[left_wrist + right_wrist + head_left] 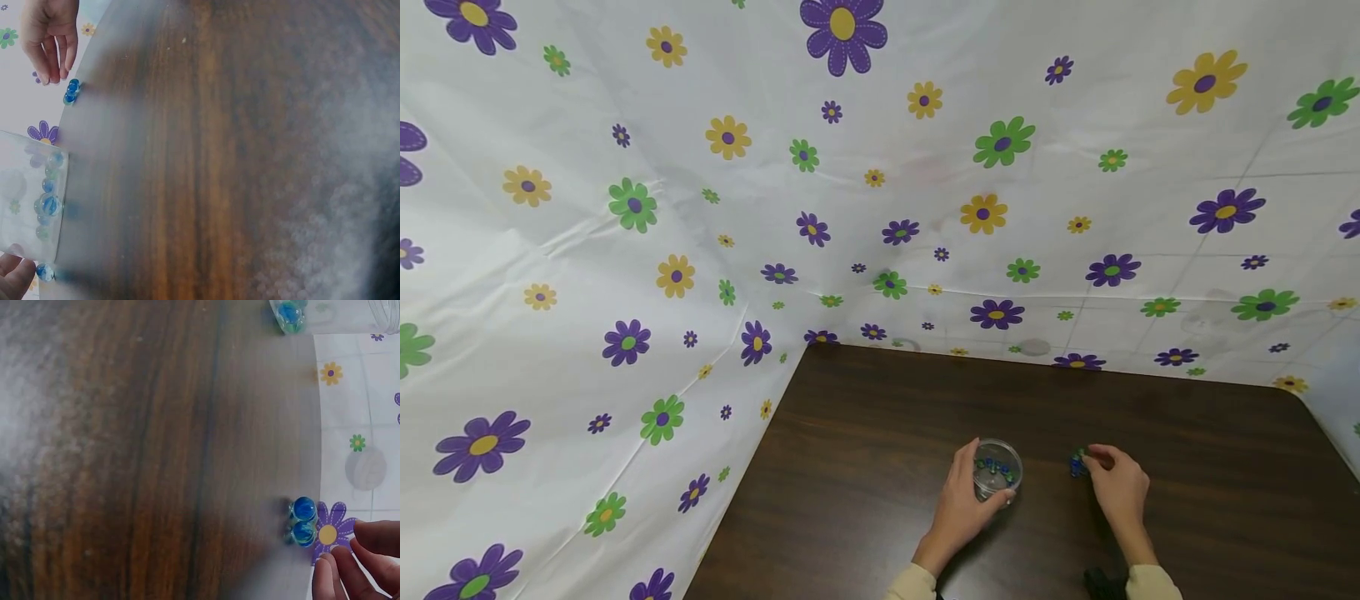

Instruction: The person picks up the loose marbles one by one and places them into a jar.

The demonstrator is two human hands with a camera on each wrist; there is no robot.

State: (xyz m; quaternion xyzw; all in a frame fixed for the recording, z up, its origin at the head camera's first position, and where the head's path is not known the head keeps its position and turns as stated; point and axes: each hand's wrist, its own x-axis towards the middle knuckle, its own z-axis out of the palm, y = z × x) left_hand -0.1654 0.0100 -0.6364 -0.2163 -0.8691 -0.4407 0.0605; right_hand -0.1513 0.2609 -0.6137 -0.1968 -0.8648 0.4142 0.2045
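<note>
Fingers of left hand [958, 502] curled round clear marble tub [1020, 472], right hand [1122, 487] loosely parted beside glass marbles [1077, 464], tabletop [1047, 454] between, far edge [1000, 365] beyond.

The desk [850, 442] is dark brown, streaked with lighter and darker wood grain. Behind it and to the left, a white sheet [565, 367] carries scattered purple, yellow and green flowers, the yellow ones purple-centred, some large purple petals edged with pale dashes. The clear, colourless container [995, 485] shows blue and green marbles [994, 468]; the right-hand cluster [304, 534] swirls blue with green. Both near sleeves [1152, 583] are pale cream.
</note>
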